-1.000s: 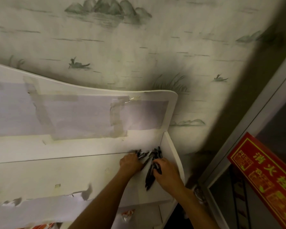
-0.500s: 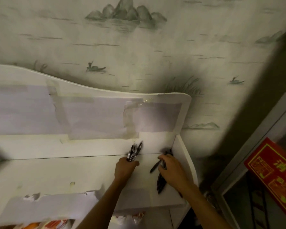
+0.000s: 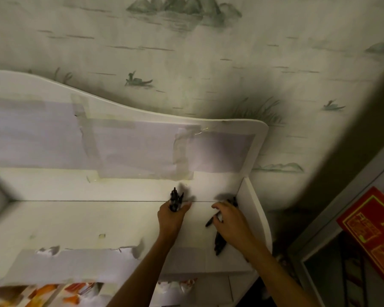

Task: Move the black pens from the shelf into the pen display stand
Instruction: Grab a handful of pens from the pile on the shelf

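Note:
On the top board of a white shelf (image 3: 75,220), near its right end, my left hand (image 3: 172,218) grips a small bunch of black pens (image 3: 175,199) that stick up past its fingers. My right hand (image 3: 230,220) is by the shelf's right side panel. It holds several black pens (image 3: 219,242), whose ends poke out below the palm, and one more pen (image 3: 211,220) juts left from its fingers. A few dark pens (image 3: 232,201) lie in the back right corner, just beyond its fingertips. No pen display stand is in view.
The shelf's back panel (image 3: 131,149) carries taped paper sheets. A wall with painted scenery (image 3: 186,52) rises behind it. A red sign with yellow characters (image 3: 372,231) hangs at the right, by a grey door frame. Colourful packets (image 3: 53,293) show on the level below.
Both hands have drawn apart from the shared heap of pens. The left hand lifted its bunch upright and the right hand gathered more pens near the corner. The camera swung right.

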### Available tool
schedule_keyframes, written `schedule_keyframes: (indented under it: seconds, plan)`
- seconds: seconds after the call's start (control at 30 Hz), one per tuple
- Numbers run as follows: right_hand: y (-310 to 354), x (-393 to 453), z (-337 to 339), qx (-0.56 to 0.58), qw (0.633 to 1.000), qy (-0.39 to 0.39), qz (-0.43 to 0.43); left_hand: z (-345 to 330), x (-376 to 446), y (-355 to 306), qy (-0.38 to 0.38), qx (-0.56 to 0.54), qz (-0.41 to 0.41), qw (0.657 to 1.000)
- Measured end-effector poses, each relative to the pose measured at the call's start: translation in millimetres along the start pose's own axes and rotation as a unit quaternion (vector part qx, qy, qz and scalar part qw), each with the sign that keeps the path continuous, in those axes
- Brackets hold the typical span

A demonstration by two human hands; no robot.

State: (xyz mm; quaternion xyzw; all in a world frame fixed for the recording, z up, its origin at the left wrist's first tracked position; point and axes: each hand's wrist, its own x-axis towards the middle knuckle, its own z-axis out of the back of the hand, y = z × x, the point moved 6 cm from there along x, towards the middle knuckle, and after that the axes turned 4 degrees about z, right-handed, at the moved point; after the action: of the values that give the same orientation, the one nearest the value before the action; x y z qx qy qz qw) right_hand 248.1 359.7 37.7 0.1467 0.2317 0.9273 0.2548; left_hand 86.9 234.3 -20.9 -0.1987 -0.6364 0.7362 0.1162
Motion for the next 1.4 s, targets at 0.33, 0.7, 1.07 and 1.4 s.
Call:
schedule_keyframes:
  seconds: [0.33, 0.7, 1.07, 1.4]
  plan:
    - [-1, -2, -1, 0.013, 1.0, -0.005, 0.003, 9, -7, 10, -0.062, 0.025, -0.02, 0.998]
    - [19, 6, -3, 0.032, 0.999, -0.003, 0.011, 17, -24, -19, -0.057, -0.014, 0.009, 0.998]
    - [72, 17, -11, 0.039, 0.998, 0.018, 0.05, 38, -98, -52, -0.19, -0.142, 0.061, 0.97]
    - [186, 24, -32, 0.057, 0.993, 0.027, 0.096, 163, -102, -53, -0.102, -0.017, 0.066, 0.992]
